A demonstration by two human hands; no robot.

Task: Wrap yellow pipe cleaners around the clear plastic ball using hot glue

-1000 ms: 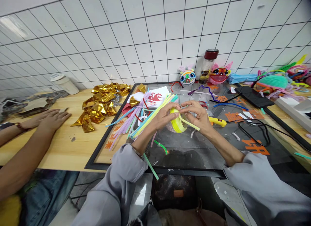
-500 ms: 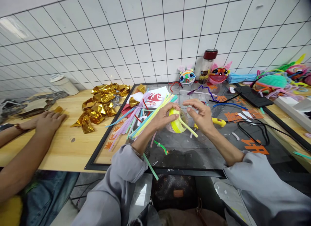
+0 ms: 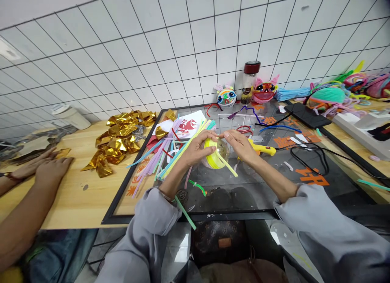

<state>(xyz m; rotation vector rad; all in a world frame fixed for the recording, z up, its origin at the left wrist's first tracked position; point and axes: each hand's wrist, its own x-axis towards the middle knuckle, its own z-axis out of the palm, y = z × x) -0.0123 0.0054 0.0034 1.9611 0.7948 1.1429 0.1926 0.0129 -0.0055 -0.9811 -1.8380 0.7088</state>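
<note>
My left hand (image 3: pixel 199 148) is wrapped round a clear plastic ball (image 3: pixel 223 151) with yellow pipe cleaners (image 3: pixel 213 160) laid in a band about it. A loose yellow end sticks out at the lower right. Bent over the ball's upper right side, my right hand (image 3: pixel 239 145) has its fingertips against the top, beside my left fingertips. A yellow glue gun (image 3: pixel 264 149) lies just behind my right wrist. To the left of the ball is a pile of purple, yellow and blue pipe cleaners (image 3: pixel 152 157), partly over a white sheet with a red print (image 3: pixel 189 126).
Crumpled gold foil (image 3: pixel 115 141) lies on the wooden table (image 3: pixel 91 201) at left, near another person's hands (image 3: pixel 51 165). Along the wall stand a decorated white ball (image 3: pixel 226 97), a bottle (image 3: pixel 250 84) and a pink animal-faced ball (image 3: pixel 264 90). A phone (image 3: pixel 309 115) and black cable (image 3: pixel 323 169) are at right.
My right hand has come in leftward, its fingers now lowered onto the top of the ball. My left hand keeps its hold. The whole view has shifted a little.
</note>
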